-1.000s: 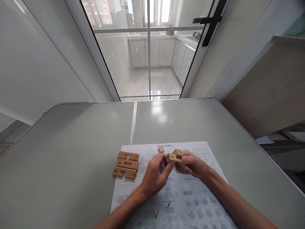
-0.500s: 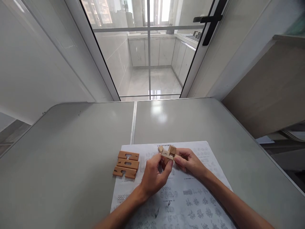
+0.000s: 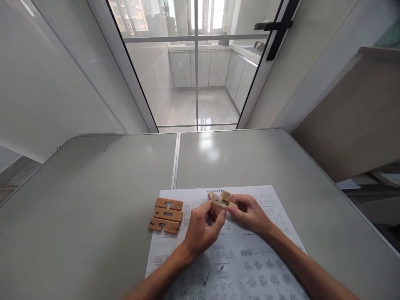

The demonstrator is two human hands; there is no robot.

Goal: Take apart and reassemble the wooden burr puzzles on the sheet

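Over a printed sheet [image 3: 225,246], my left hand [image 3: 200,229] pinches a pale wooden puzzle piece [image 3: 216,200] with a dark numeral like a 3 on it. Other pale wooden pieces cross it, one a block [image 3: 225,196] sticking up at the back. My right hand [image 3: 252,214] has thumb and fingers closed on the right end of the same cluster. Fingers hide how the pieces fit together. To the left lie three browner notched wooden slats, marked 1 [image 3: 161,203], 2 [image 3: 176,215] and 3 [image 3: 172,227], stacked in a column partly on the sheet.
The grey table [image 3: 125,179] has a metal seam [image 3: 175,162] running away from me. Beyond its far edge stands a glass door [image 3: 175,104] with a black handle [image 3: 275,27]. A brown panel [image 3: 353,112] is at the right.
My right fingers have shifted slightly at the right end of the puzzle, and a light piece there shows more. My left hand keeps its pinch; the slats have not moved.
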